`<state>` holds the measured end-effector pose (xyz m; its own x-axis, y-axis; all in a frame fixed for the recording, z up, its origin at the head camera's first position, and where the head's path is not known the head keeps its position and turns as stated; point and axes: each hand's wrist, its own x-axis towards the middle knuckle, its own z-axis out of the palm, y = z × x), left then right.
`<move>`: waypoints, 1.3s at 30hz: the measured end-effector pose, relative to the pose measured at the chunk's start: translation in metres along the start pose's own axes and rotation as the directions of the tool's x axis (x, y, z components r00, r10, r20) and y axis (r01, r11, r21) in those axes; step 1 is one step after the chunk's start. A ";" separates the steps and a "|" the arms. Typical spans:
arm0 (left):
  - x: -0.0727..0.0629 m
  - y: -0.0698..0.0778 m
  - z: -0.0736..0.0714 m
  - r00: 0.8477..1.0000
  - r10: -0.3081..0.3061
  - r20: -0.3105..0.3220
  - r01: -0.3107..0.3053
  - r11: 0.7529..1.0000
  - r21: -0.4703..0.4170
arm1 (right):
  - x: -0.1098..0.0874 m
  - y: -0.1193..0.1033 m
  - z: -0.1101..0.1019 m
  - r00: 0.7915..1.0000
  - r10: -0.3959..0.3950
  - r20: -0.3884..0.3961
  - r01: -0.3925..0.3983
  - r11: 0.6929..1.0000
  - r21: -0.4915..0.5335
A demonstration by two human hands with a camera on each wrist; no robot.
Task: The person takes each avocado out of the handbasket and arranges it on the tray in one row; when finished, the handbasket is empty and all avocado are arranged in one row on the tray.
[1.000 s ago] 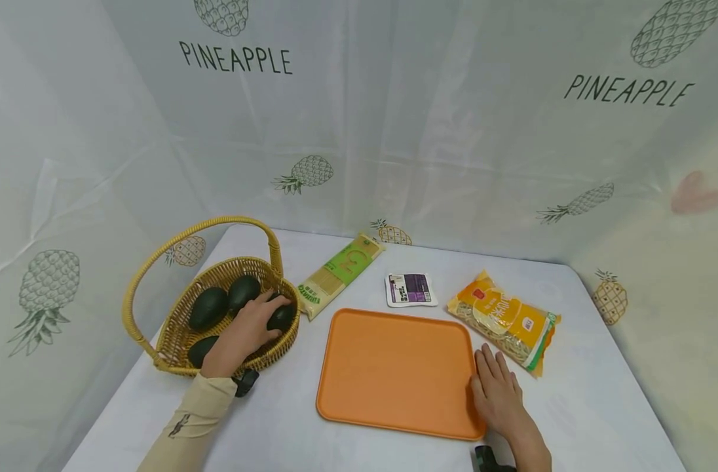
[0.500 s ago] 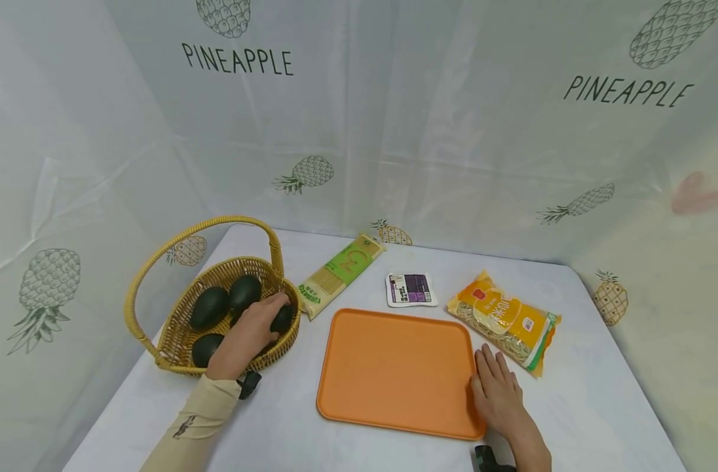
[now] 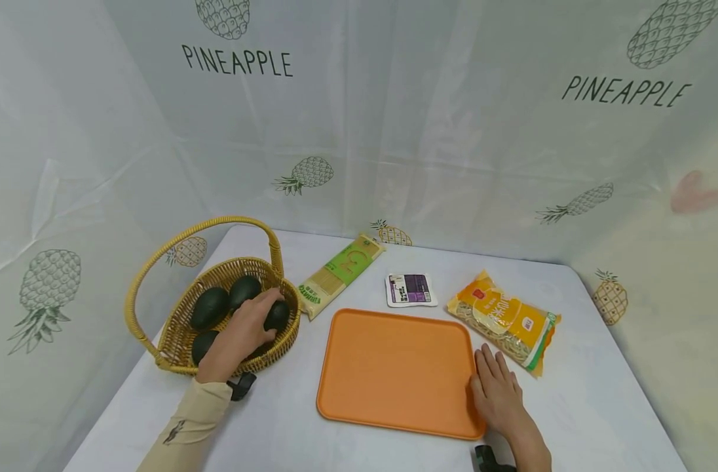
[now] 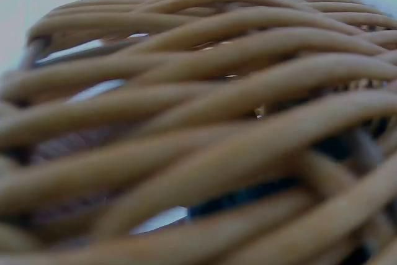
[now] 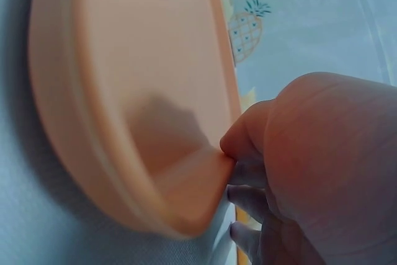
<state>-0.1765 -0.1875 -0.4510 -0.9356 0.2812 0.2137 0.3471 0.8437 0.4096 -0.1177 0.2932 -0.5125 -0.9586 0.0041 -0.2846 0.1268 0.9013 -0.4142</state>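
Observation:
My left hand [image 3: 244, 333] reaches into a yellow wicker basket [image 3: 173, 334], its fingers curled around a dark green avocado [image 3: 278, 316] at the right side. Other avocados [image 3: 209, 308] lie to the left of that hand, one partly covered by it. Only the basket's weave [image 4: 205, 110] fills the left wrist view, so those fingers are hidden there. Flat and with straight fingers, my right hand [image 3: 498, 393] rests beside the right edge of an orange tray [image 3: 397, 373]. In the right wrist view, the thumb [image 5: 248, 131] touches the tray's rim.
A green-labelled noodle pack [image 3: 341, 275] lies right of the basket. Behind the tray is a small white and purple packet [image 3: 411, 290]. An orange bag of dried food [image 3: 503, 321] lies beyond my right hand. A pineapple-print curtain [image 3: 441, 131] hangs behind the white table [image 3: 595, 393].
Within the basket, my left hand has shifted slightly, and the avocado under its fingers has moved a little left. My right hand and the tray have stayed put.

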 end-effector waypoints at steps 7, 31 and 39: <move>0.001 0.009 -0.006 0.998 0.003 -0.056 -0.002 1.000 0.007 | 0.000 0.002 0.001 1.000 -0.003 0.007 0.003 1.000 0.009; 0.003 0.037 -0.012 0.978 0.156 -0.138 -0.155 0.988 0.015 | 0.000 0.002 0.003 1.000 -0.005 -0.018 0.005 1.000 -0.001; 0.003 0.049 -0.004 0.969 0.195 -0.149 -0.194 0.981 0.025 | -0.002 0.002 0.003 0.999 -0.024 -0.039 0.024 1.000 -0.007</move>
<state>-0.1619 -0.1477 -0.4270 -0.8296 0.3692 0.4189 0.5199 0.7844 0.3382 -0.1148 0.2933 -0.5151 -0.9705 -0.0008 -0.2410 0.1023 0.9042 -0.4147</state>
